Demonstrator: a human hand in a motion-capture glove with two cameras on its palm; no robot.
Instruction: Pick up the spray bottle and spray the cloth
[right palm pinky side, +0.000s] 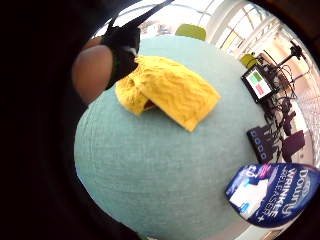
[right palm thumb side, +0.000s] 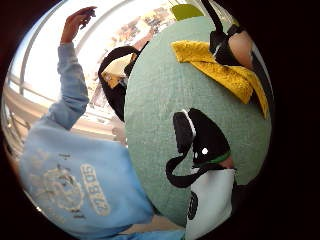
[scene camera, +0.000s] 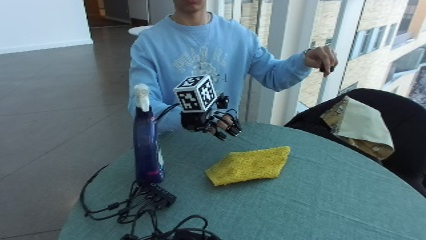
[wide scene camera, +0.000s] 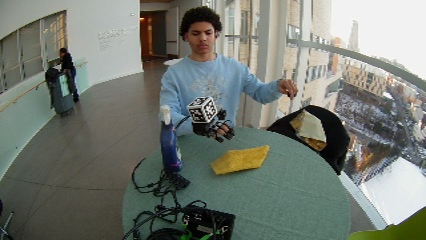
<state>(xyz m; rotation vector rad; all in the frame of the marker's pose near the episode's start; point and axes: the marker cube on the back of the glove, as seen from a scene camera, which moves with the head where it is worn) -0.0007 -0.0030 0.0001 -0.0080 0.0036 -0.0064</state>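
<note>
Seated behind a round teal desk, in a light blue sweatshirt. Gloved right hand raised above the desk's near-person edge, between bottle and cloth, touching neither; fingers loosely curled and pointing down, holding nothing. Bare left hand lifted well up at the person's other side, away from the desk, near the window frame. Blue spray bottle upright on the desk beside the right hand, white nozzle on top, base just beside a tangle of black cables. Same bottle at the edge of the little-finger palm view, label reading "Downy Wrinkle Releaser". Yellow cloth folded and lying flat near the desk's middle, apart from the bottle and set a little past the hand. Cloth also in both palm views, resting on the teal surface with one folded corner lifted. Black chair beside the desk on the window side, a tan cloth draped over its back. In the wide view, a black box with cables at the desk's near edge.
</note>
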